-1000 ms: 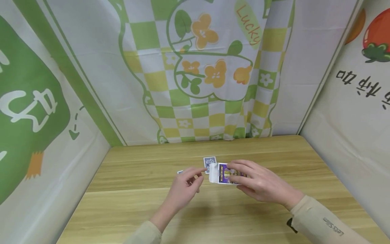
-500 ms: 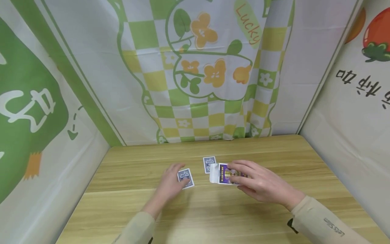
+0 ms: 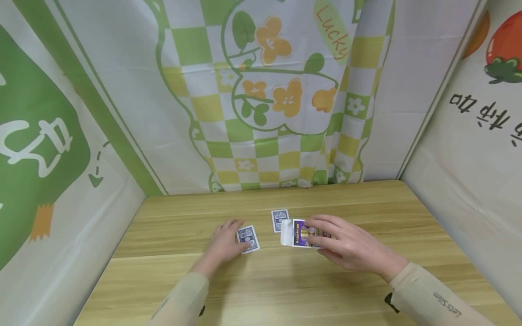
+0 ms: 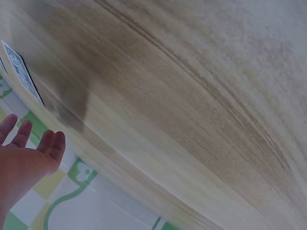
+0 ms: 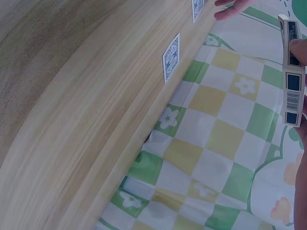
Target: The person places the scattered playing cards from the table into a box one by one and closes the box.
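My right hand (image 3: 351, 242) grips a purple playing card box (image 3: 300, 234) above the table, fingers over its top face and thumb below. The box's white end flap (image 3: 287, 232) hangs out to the left; in the right wrist view a barcode shows on the box (image 5: 292, 93). One playing card (image 3: 249, 239) lies blue back up on the table, and my left hand (image 3: 222, 242) is beside it, thumb overlapping its left edge. Seen from the left wrist, that hand (image 4: 29, 155) has loosely spread fingers holding nothing. A second blue-backed playing card (image 3: 279, 217) lies farther back, partly covered by the flap.
The wooden table (image 3: 326, 294) meets a checkered cloth (image 3: 261, 149) hanging behind its back edge. Printed cloth walls stand on the left (image 3: 36, 136) and right (image 3: 469, 158).
My left hand has gone from beside the box flap to the left card, and its thumb has since drawn back toward that card's edge. The right hand and box have barely moved.
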Available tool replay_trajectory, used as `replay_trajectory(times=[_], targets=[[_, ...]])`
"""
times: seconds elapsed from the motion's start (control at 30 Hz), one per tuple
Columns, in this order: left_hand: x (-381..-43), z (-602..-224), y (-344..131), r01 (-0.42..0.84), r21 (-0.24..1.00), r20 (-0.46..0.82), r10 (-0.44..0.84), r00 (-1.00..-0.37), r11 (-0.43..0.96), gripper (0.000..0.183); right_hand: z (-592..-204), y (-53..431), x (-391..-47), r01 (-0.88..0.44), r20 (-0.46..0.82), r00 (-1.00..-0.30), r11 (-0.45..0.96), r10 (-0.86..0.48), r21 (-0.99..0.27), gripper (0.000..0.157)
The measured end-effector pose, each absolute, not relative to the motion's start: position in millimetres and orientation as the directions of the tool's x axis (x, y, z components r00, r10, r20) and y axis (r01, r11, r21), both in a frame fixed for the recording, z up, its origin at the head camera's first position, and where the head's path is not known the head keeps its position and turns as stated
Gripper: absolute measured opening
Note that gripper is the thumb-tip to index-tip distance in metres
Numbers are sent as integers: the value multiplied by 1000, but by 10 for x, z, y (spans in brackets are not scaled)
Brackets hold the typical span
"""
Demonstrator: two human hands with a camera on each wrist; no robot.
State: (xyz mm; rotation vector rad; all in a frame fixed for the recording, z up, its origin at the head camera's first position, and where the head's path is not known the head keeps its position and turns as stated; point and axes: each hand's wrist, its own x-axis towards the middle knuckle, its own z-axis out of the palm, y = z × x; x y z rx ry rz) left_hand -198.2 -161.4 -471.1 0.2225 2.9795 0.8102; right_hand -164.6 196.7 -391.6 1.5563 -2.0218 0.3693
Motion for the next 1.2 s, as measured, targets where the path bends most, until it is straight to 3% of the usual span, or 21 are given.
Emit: replay_trajectory(times=[0.37, 0.63, 0.97, 1.2], targets=[[-2056, -4850, -1616, 91, 438, -64, 132, -989, 894, 87, -3936, 1964, -1656, -950, 579, -175, 292, -796, 114, 30], [-2054, -4891, -1634, 109, 377, -54, 139, -989, 920, 81, -3936, 1966, -1653, -949, 577, -174, 291, -798, 117, 27], [-1992, -4768, -1636, 53, 422, -116, 112, -987, 905, 82, -3912, 1958, -1626, -950, 572, -181, 293, -800, 109, 27], [-1943, -4684, -1661, 3, 423, -184, 89, -979, 906, 70, -3909, 1954, -1609, -950, 567, -179, 291, -804, 114, 28]])
